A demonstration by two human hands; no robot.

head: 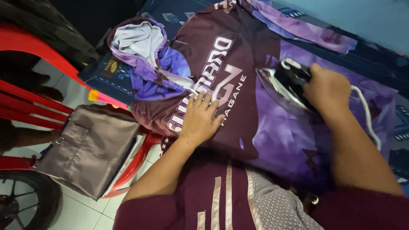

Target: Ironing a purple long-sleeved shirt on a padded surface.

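Observation:
A purple and maroon sports jersey (264,127) with white lettering lies spread flat on a blue patterned cloth. My left hand (199,119) presses flat on the jersey's lettering, fingers apart. My right hand (328,87) grips the black handle of a metal clothes iron (283,87), whose shiny sole rests on the jersey's purple part, pointing left. A white cord (367,117) runs from the iron past my right wrist.
A folded purple garment with a pale lining (147,51) lies on the jersey's upper left. A folded brown-grey cloth (87,149) rests on a red plastic chair (25,55) at the left. A dark wheel (21,204) stands on the white tiled floor.

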